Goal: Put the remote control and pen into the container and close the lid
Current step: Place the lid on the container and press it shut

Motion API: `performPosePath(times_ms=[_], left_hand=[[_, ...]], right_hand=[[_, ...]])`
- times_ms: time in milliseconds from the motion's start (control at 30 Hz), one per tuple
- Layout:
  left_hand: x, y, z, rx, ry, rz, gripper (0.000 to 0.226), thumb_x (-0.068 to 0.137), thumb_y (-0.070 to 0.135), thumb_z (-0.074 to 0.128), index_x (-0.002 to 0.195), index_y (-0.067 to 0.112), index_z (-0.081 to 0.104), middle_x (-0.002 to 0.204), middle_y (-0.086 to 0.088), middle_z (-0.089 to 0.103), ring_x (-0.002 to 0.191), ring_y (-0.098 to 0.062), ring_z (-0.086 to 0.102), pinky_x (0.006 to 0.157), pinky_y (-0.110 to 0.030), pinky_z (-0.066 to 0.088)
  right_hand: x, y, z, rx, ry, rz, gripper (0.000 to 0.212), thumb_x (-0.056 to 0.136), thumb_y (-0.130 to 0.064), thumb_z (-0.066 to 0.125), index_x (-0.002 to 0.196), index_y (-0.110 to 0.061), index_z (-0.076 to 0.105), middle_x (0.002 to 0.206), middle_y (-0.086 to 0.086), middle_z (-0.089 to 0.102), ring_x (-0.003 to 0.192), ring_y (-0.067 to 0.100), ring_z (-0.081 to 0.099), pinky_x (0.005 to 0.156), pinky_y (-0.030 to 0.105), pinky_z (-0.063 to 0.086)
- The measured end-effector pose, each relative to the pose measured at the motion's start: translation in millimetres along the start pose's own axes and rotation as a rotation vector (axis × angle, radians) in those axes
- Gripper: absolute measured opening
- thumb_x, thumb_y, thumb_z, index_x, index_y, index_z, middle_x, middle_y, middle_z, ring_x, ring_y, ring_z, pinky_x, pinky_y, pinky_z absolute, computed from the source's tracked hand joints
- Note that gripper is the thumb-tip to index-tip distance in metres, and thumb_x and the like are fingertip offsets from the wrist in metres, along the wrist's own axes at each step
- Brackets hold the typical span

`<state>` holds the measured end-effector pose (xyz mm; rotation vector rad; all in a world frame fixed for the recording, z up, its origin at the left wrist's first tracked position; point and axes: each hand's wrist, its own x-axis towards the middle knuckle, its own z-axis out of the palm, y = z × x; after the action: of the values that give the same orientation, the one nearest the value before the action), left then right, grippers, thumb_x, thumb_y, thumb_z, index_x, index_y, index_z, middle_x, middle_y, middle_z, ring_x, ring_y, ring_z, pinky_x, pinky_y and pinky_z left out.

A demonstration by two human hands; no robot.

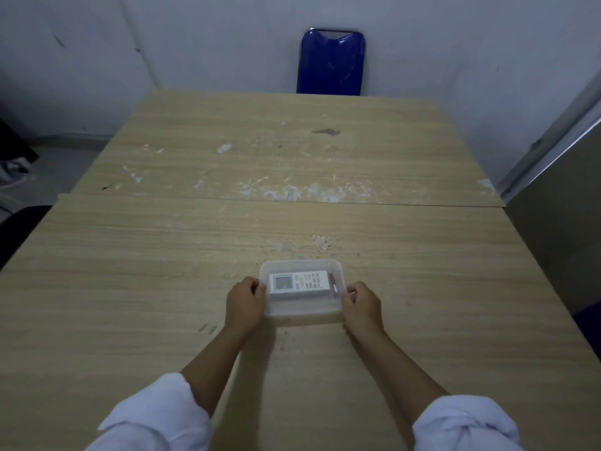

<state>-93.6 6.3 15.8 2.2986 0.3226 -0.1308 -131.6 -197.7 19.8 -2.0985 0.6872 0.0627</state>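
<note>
Holding the container (302, 315) at both short ends, the left hand (244, 304) and the right hand (362, 305) sit just below the middle of the frame, near the desk's (130, 288) near edge. The fingers (257, 289) of each hand are curled narrow around the rim, gripping the container itself. Inside it lies the remote control (299, 282), its long axis running left to right between the two hands, screen end toward the left hand. The pen (333, 285) lies at the remote's right end, crosswise to it and closer to the right hand. A lid seems to be seated over the top already, though the plastic is clear and I cannot tell for certain whether it is fully snapped down. Judging from this, only pressing the rim shut remains, and both hands are equally placed for that. The remote's buttons and screen carry marks too small to read; no brand is legible. A blue chair (331, 61) stands at the upper middle
</note>
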Motion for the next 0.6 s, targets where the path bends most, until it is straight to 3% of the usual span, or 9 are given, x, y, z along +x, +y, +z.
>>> performPosePath(times_ms=[133, 233, 367, 433, 500, 600], left_hand=[[5, -10, -16, -0.072, 0.007, -0.062, 0.020, 0.090, 0.017, 0.053, 0.092, 0.003, 0.067, 0.093, -0.016, 0.070, 0.080, -0.024, 0.059, 0.071, -0.028, 0.040], [21, -31, -45, -0.166, 0.021, -0.141, 0.016, 0.088, 0.018, 0.055, 0.087, 0.006, 0.065, 0.091, -0.018, 0.070, 0.085, -0.033, 0.065, 0.077, -0.038, 0.052], [48, -61, -84, -0.273, 0.015, -0.282, 0.019, 0.086, 0.015, 0.057, 0.091, -0.001, 0.064, 0.092, -0.025, 0.069, 0.084, -0.037, 0.068, 0.080, -0.051, 0.057], [60, -73, -100, -0.286, 0.026, -0.319, 0.020, 0.086, 0.012, 0.056, 0.092, -0.004, 0.066, 0.090, -0.024, 0.071, 0.071, -0.029, 0.068, 0.068, -0.039, 0.058], [71, -83, -115, -0.285, 0.053, -0.351, 0.019, 0.084, 0.009, 0.054, 0.089, -0.004, 0.067, 0.081, -0.018, 0.071, 0.058, -0.019, 0.062, 0.051, -0.025, 0.048], [87, -95, -132, -0.360, 0.089, -0.414, 0.018, 0.080, 0.005, 0.053, 0.081, -0.004, 0.069, 0.061, -0.007, 0.065, 0.054, -0.015, 0.058, 0.044, -0.023, 0.041]], right_hand=[[5, -19, 15, 0.084, 0.009, 0.016, 0.017, 0.085, -0.008, 0.050, 0.086, -0.004, 0.067, 0.086, 0.015, 0.064, 0.078, 0.034, 0.062, 0.073, 0.052, 0.057], [5, -51, 45, 0.153, 0.001, 0.043, 0.026, 0.083, -0.006, 0.049, 0.096, -0.005, 0.071, 0.096, 0.016, 0.070, 0.089, 0.035, 0.065, 0.078, 0.052, 0.057], [3, -92, 95, 0.315, -0.042, 0.132, 0.030, 0.083, -0.009, 0.049, 0.106, -0.011, 0.069, 0.099, 0.013, 0.071, 0.084, 0.029, 0.067, 0.067, 0.048, 0.062], [2, -112, 119, 0.376, -0.096, 0.148, 0.039, 0.085, -0.011, 0.049, 0.120, -0.014, 0.063, 0.109, 0.010, 0.069, 0.083, 0.024, 0.065, 0.068, 0.041, 0.059], [2, -133, 143, 0.431, -0.173, 0.154, 0.046, 0.086, -0.013, 0.049, 0.132, -0.017, 0.054, 0.121, 0.004, 0.064, 0.090, 0.024, 0.066, 0.069, 0.036, 0.056], [-3, -166, 177, 0.481, -0.308, 0.115, 0.045, 0.084, -0.016, 0.048, 0.126, -0.028, 0.056, 0.123, -0.002, 0.063, 0.098, 0.022, 0.064, 0.071, 0.033, 0.052]])
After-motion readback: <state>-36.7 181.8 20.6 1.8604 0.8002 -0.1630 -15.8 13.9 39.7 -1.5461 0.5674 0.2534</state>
